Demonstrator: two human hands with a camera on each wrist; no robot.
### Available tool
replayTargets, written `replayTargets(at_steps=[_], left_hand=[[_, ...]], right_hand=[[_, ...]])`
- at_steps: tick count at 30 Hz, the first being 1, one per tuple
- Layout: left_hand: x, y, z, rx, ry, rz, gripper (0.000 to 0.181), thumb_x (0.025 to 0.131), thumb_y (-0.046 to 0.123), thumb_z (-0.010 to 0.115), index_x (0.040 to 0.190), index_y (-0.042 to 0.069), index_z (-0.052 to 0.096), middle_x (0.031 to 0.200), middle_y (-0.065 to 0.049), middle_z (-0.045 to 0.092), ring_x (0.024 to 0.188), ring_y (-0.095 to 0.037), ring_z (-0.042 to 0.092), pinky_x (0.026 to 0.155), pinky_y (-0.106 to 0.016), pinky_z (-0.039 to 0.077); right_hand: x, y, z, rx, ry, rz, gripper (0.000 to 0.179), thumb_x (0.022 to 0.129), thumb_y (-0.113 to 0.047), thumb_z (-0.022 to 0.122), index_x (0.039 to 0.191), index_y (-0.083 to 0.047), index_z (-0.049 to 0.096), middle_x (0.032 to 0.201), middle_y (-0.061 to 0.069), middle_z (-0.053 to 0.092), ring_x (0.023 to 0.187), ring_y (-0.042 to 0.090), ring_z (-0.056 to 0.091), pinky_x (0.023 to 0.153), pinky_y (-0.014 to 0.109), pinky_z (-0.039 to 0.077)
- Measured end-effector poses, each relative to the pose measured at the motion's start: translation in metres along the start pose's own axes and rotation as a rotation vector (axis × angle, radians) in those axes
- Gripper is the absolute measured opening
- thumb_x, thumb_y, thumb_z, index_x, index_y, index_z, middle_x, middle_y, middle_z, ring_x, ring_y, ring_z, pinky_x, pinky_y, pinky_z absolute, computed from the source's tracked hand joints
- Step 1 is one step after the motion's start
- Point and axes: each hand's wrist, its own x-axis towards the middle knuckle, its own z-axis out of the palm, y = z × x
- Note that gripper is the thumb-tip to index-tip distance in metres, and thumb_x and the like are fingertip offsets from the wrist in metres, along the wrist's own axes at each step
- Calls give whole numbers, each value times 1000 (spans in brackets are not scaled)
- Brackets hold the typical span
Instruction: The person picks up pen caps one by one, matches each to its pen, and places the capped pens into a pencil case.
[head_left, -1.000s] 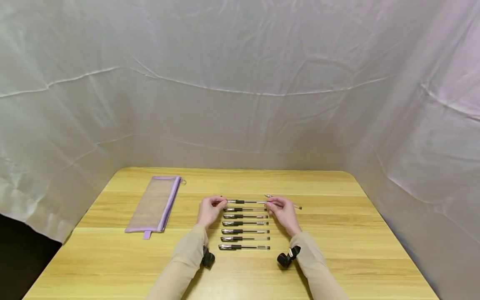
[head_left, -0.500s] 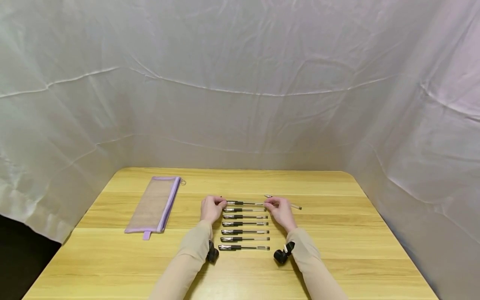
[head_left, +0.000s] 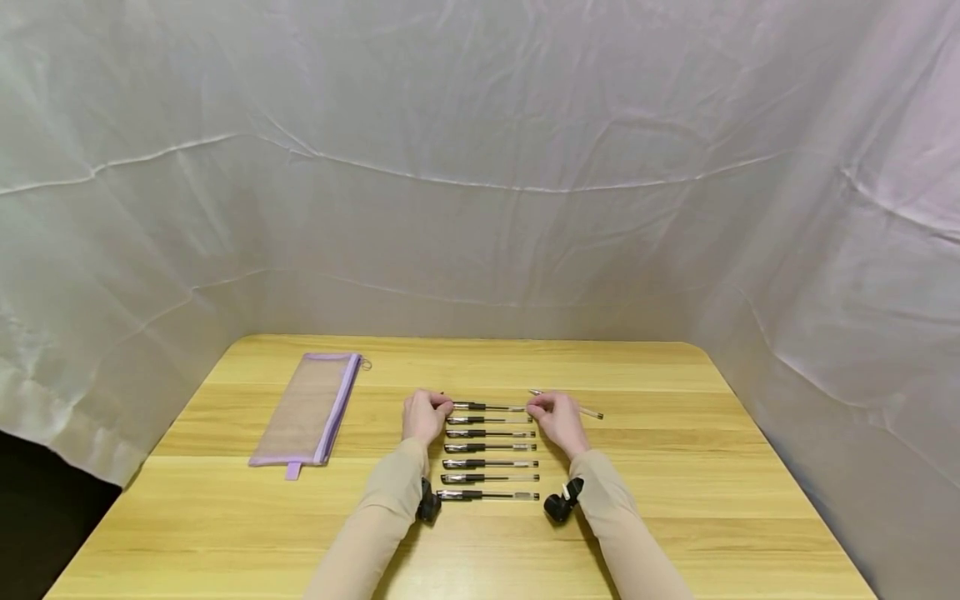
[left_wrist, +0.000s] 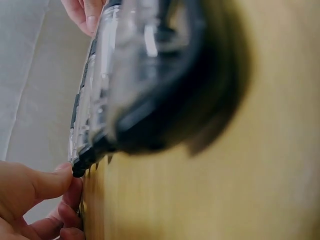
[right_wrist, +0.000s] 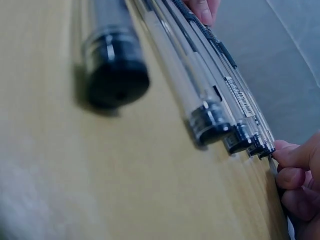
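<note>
Pale draped fabric (head_left: pixel 480 225) backs a yellow wood-grain surface (head_left: pixel 697 525); six clear-and-black plastic pens (head_left: pixel 471 447) lie parallel; beyond them, left hand (head_left: pixel 424 417) and right hand (head_left: pixel 558 423) pinch a seventh pen (head_left: pixel 472 406) endwise; the row looks nearly finished, one slanted pen (head_left: pixel 591 412) behind the right hand remaining.

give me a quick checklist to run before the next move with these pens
1. Left grip at the left end of the far pen: ok.
2. Right grip at that pen's right end: ok.
3. Far pen roughly parallel to the six nearer pens: ok.
4. Slanted pen lined up with the row: not ok, it lies askew, partly hidden by the right grip.
5. Mesh pouch clear of the row: ok, off to the left.
6. Pouch zip open: cannot tell.
</note>
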Motion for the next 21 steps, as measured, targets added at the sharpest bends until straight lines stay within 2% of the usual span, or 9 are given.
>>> replayTargets(at_steps=[8, 14, 17, 21], left_hand=[[-1, -2, 1, 8, 13, 48, 14, 92, 8, 70, 101, 1, 78, 110, -18, 75, 111, -37, 67, 100, -50, 52], [-7, -4, -3, -47, -6, 43, 20, 92, 9, 70, 108, -2, 75, 107, -19, 75, 104, -34, 68, 98, -48, 52], [-10, -6, -6, -87, -11, 27, 24, 91, 8, 71, 112, -5, 73, 103, -18, 75, 95, -29, 67, 90, -43, 55], [-14, -6, -9, -135, -23, 16, 26, 91, 9, 72, 114, -4, 72, 102, -16, 75, 88, -21, 65, 80, -31, 54]], right_hand=[[-3, 1, 1, 38, 16, 35, 16, 93, -8, 70, 106, -3, 77, 108, 17, 76, 105, 33, 69, 96, 48, 55], [-15, 5, -4, 124, 43, 45, 24, 91, -4, 69, 115, 0, 72, 111, 19, 73, 101, 31, 69, 92, 45, 57], [-23, 10, -12, 144, 76, 49, 25, 90, -3, 70, 115, 0, 72, 110, 19, 72, 100, 29, 69, 89, 40, 58], [-30, 21, -28, 147, 155, 37, 25, 88, -1, 72, 112, 2, 73, 105, 20, 71, 89, 18, 68, 79, 22, 56]])
